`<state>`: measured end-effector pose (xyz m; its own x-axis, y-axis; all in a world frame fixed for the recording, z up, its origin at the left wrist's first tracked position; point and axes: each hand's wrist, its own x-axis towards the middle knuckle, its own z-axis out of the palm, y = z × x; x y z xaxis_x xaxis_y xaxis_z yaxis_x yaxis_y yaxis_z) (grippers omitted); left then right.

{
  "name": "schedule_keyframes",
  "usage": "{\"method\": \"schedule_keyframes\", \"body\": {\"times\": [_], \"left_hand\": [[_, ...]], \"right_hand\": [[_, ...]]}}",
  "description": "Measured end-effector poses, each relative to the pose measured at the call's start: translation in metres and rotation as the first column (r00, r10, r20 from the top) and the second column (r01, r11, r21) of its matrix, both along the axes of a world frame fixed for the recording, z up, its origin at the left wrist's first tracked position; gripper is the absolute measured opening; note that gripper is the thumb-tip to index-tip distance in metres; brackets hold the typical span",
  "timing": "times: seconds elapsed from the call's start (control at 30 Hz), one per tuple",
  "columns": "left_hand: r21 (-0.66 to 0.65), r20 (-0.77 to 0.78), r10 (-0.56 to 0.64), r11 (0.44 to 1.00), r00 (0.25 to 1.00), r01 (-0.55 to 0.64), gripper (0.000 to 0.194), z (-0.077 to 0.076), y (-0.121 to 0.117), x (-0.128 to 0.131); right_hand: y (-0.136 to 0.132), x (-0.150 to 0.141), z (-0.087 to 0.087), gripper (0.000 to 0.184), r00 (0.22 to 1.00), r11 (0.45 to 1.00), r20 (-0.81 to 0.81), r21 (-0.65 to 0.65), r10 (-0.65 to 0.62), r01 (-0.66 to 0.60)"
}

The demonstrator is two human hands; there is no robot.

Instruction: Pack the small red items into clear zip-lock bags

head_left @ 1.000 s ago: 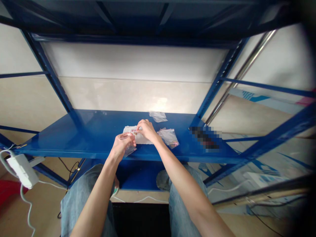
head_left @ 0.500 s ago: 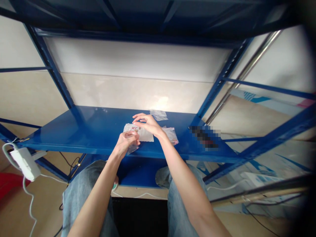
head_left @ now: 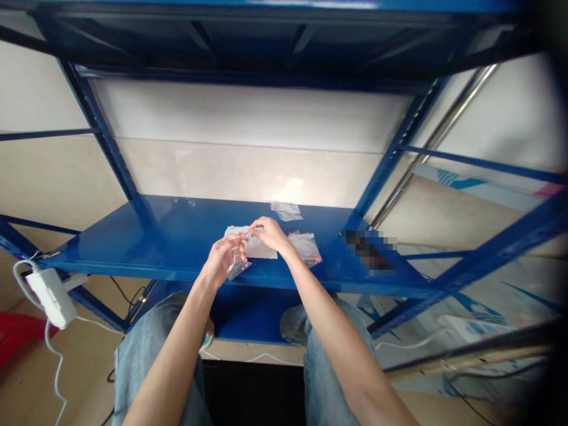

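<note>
My left hand (head_left: 219, 259) is closed around a small clear plastic bag (head_left: 237, 270), which hangs below its fingers near the shelf's front edge. By its fingertips shows a tiny brass-coloured piece (head_left: 245, 238). My right hand (head_left: 270, 234) has thumb and fingers pinched together over a white sheet of paper (head_left: 265, 251), close to the left fingertips. Whatever is in that pinch is too small to make out. Small reddish bits lie on the paper, partly covered by the hands. Right of the paper rests another clear bag (head_left: 305, 245) with small reddish and brass-coloured pieces inside.
The blue metal shelf (head_left: 177, 236) carries a stack of clear bags (head_left: 286, 211) at the back and a blurred-out dark object (head_left: 368, 251) at the right. Blue uprights and an upper shelf (head_left: 248, 47) frame the space. A white power strip (head_left: 52, 299) hangs at the left.
My right hand has moved down and right, its spread fingers closing into a pinch close to the left fingertips. My left hand has turned, so more of the bag shows. The camera view has tilted slightly up.
</note>
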<state>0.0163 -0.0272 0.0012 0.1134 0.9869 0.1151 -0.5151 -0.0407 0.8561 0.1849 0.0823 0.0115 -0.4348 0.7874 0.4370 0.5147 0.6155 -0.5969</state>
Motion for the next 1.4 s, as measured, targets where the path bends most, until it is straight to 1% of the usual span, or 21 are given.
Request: {"method": "schedule_keyframes", "body": {"times": [0.1,0.17,0.3,0.37,0.43,0.53,0.63,0.7,0.77,0.87,0.93,0.97,1.0,1.03,1.1,1.17,1.2,1.27,1.33,1.4], "left_hand": [[0.037,0.03,-0.038,0.999,0.999,0.037,0.026,0.0,0.001,-0.003],[0.069,0.029,-0.044,0.997,0.999,0.041,0.023,0.0,0.001,-0.004],[0.085,0.025,-0.03,0.996,0.999,0.028,0.023,-0.001,0.001,-0.004],[0.069,0.012,-0.011,0.998,1.0,0.01,0.025,-0.001,0.002,-0.004],[0.051,-0.01,0.003,0.999,1.0,-0.002,0.028,-0.002,0.003,-0.004],[0.039,-0.038,0.021,0.999,0.999,-0.02,0.03,-0.005,0.004,-0.005],[0.063,-0.041,0.023,0.998,0.999,-0.021,0.029,-0.007,0.006,-0.005],[0.095,-0.039,0.008,0.995,0.999,-0.004,0.027,-0.008,0.006,-0.005],[0.124,-0.03,-0.004,0.992,1.0,0.008,0.028,-0.008,0.005,-0.005],[0.141,0.041,-0.011,0.99,0.999,0.006,0.028,-0.005,0.002,-0.005],[0.152,0.106,-0.057,0.988,0.993,0.04,0.026,-0.001,-0.002,-0.007],[0.166,0.119,-0.101,0.983,0.988,0.081,0.026,0.002,-0.004,-0.008],[0.185,0.104,-0.156,0.973,0.982,0.135,0.026,0.005,-0.006,-0.011],[0.203,0.054,-0.211,0.959,0.976,0.196,0.026,0.008,-0.008,-0.014],[0.202,-0.156,-0.287,0.927,0.945,0.315,0.026,0.015,-0.013,-0.022],[0.154,-0.391,-0.293,0.914,0.873,0.376,0.025,0.023,-0.017,-0.03],[0.136,-0.468,-0.289,0.911,0.835,0.391,0.025,0.027,-0.019,-0.033],[0.119,-0.521,-0.32,0.891,0.791,0.438,0.027,0.033,-0.024,-0.036],[0.114,-0.506,-0.393,0.852,0.768,0.512,0.029,0.038,-0.028,-0.035],[0.106,-0.495,-0.446,0.821,0.746,0.561,0.029,0.039,-0.031,-0.031]], "right_hand": [[0.002,-0.004,-0.016,0.014,0.991,0.995,0.122,0.09,-0.061,0.051],[0.002,-0.008,-0.022,0.018,0.978,0.989,0.182,0.124,-0.102,0.08],[0.004,-0.015,-0.023,0.029,0.941,0.972,0.275,0.18,-0.198,0.152],[0.005,-0.018,-0.022,0.029,0.926,0.972,0.316,0.175,-0.208,0.158],[0.007,-0.021,-0.022,0.025,0.919,0.971,0.331,0.174,-0.216,0.166],[0.009,-0.024,-0.024,0.018,0.925,0.965,0.304,0.199,-0.228,0.173],[0.011,-0.024,-0.026,0.015,0.942,0.961,0.249,0.216,-0.226,0.174],[0.013,-0.023,-0.026,0.013,0.961,0.956,0.168,0.232,-0.22,0.178],[0.013,-0.021,-0.027,0.012,0.977,0.95,0.053,0.249,-0.207,0.188],[0.011,-0.018,-0.03,0.012,0.978,0.948,-0.091,0.242,-0.189,0.205],[0.006,-0.016,-0.033,0.013,0.975,0.952,-0.12,0.222,-0.186,0.209],[0.002,-0.015,-0.034,0.013,0.975,0.954,-0.121,0.217,-0.184,0.207],[-0.002,-0.013,-0.035,0.013,0.976,0.955,-0.116,0.215,-0.181,0.203],[-0.006,-0.012,-0.036,0.013,0.977,0.955,-0.113,0.217,-0.179,0.2],[-0.015,-0.008,-0.038,0.013,0.979,0.955,-0.112,0.225,-0.172,0.194],[-0.023,-0.004,-0.039,0.012,0.981,0.958,-0.105,0.224,-0.161,0.181],[-0.027,-0.002,-0.039,0.013,0.983,0.96,-0.1,0.22,-0.155,0.174],[-0.034,0.0,-0.038,0.014,0.986,0.964,-0.091,0.213,-0.142,0.159],[-0.042,0.002,-0.034,0.013,0.986,0.968,-0.1,0.201,-0.131,0.149],[-0.051,0.003,-0.028,0.011,0.985,0.976,-0.132,0.177,-0.107,0.13]]}}
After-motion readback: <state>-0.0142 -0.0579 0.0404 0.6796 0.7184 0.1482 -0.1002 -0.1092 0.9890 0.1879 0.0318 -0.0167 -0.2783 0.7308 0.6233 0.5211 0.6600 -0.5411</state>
